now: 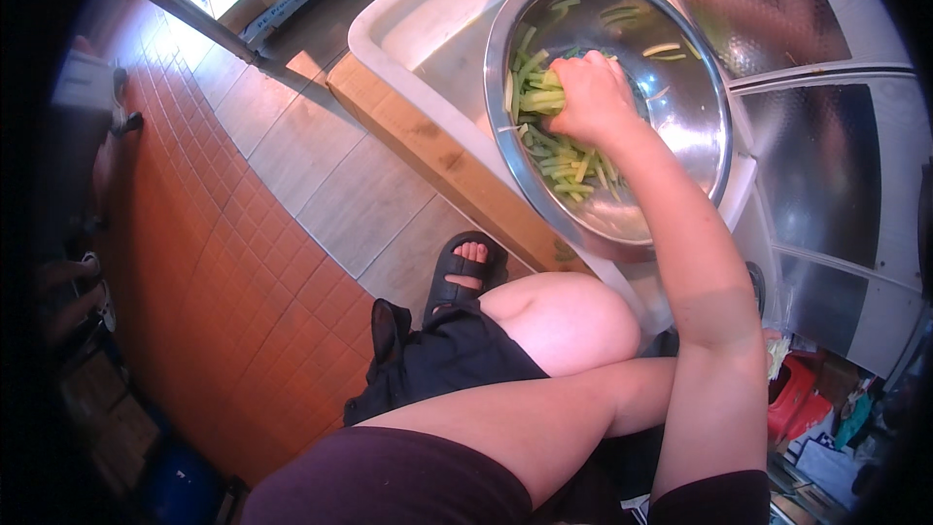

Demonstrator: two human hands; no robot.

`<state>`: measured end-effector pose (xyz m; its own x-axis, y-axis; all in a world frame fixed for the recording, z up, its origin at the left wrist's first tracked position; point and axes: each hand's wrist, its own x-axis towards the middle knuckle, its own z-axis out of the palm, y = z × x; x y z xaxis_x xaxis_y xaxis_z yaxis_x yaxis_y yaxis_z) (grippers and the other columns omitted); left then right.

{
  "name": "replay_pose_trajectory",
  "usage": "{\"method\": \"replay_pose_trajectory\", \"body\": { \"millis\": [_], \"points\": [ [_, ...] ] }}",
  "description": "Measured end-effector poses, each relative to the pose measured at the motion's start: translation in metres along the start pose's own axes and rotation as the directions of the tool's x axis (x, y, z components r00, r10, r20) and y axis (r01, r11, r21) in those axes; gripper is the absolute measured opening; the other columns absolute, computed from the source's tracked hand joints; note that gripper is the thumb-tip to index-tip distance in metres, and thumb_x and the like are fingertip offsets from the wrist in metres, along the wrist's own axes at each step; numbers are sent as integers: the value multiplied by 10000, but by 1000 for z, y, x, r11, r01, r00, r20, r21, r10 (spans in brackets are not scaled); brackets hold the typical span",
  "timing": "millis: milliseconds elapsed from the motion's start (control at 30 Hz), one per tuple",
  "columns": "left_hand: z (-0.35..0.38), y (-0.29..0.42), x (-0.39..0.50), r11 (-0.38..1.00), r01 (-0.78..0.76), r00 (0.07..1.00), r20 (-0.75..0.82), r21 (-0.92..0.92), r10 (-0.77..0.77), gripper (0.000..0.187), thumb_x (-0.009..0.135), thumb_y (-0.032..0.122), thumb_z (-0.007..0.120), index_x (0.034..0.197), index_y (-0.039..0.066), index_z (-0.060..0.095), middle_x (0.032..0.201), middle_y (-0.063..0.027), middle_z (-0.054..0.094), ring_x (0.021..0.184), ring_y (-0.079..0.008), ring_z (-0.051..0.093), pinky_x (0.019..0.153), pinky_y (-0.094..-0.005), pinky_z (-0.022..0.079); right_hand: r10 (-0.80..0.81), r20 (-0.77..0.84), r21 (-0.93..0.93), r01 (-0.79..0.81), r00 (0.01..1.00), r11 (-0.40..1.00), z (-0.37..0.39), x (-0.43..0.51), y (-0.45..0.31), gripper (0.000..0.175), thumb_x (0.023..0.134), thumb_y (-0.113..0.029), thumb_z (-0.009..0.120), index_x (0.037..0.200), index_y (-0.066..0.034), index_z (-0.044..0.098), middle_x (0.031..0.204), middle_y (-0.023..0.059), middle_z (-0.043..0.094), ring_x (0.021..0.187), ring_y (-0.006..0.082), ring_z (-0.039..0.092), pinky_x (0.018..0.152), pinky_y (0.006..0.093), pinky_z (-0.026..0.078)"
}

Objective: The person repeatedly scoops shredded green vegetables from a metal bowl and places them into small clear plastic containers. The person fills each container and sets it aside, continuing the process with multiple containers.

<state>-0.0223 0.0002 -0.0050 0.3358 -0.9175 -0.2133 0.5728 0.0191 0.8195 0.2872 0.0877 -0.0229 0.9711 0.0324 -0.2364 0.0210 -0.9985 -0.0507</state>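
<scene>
My right hand (pixel 594 98) reaches into a large stainless steel bowl (pixel 685 160), its fingers closed around a bunch of pale green vegetable strips (pixel 543 98). More cut strips (pixel 572 168) lie beneath and beside the hand, with a few stuck to the bowl's far wall. The bowl rests tilted on a white plastic tub (pixel 444 106). My left forearm crosses over my knee and passes behind the right arm. Only a small part of my left hand (pixel 770 337) shows past it, close to some pale shredded material (pixel 778 359); its grip is hidden.
A long cardboard box (pixel 452 160) lies along the tub's near side. Metal-fronted cabinets (pixel 816 168) stand at the right, above a red plastic container (pixel 798 397) and mixed clutter. A metal rail (pixel 189 11) crosses the upper left. Other people's feet (pixel 102 299) show at the far left.
</scene>
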Motion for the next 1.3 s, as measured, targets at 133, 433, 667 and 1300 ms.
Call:
{"method": "replay_pose_trajectory", "body": {
  "millis": [133, 433, 667, 1300],
  "points": [
    [-1, -1, 0, 1000, 5, 1000, 9, -2, -5, 356, 860, 130, 460, 1200, 74, 548, 1065, -121, 608, 959, -200, 580, 866, -348, 449, 126, 90, 132, -137, 988, 982, -20, -1, 3, 622, 596, -318, 784, 1135, -92, 572, 1085, 163, 600, 1045, 323, 530, 944, 400, 403],
    [4, -6, -1, 1000, 3, 1000, 26, 14, -3, 349, 871, 197, 478, 1194, 81, 540, 1076, -113, 598, 963, -201, 571, 868, -352, 443, 249, 86, 936, -164, 965, 313, 0, -12, 32, 706, 637, -157, 798, 1275, -85, 502, 1156, 105, 608, 1039, 202, 576, 912, 335, 455],
    [8, -13, -2, 1000, 1, 999, 33, 27, -2, 352, 879, 249, 492, 1189, 87, 533, 1085, -107, 590, 966, -202, 563, 870, -355, 438, 377, -130, 783, -138, 917, 606, 11, -17, 42, 695, 613, -322, 801, 1223, -104, 549, 1079, 92, 657, 1044, 233, 599, 994, 355, 374],
    [-4, 27, 15, 886, 210, 977, 129, -413, -171, 421, 902, 354, 460, 1242, 107, 483, 1095, -83, 587, 969, -226, 591, 811, -386, 493, 737, -284, 875, -149, 614, 461, -93, -294, 127, 430, 712, -104, 779, 1088, -8, 593, 983, 58, 653, 881, 140, 614, 783, 283, 497]
  ]
}}
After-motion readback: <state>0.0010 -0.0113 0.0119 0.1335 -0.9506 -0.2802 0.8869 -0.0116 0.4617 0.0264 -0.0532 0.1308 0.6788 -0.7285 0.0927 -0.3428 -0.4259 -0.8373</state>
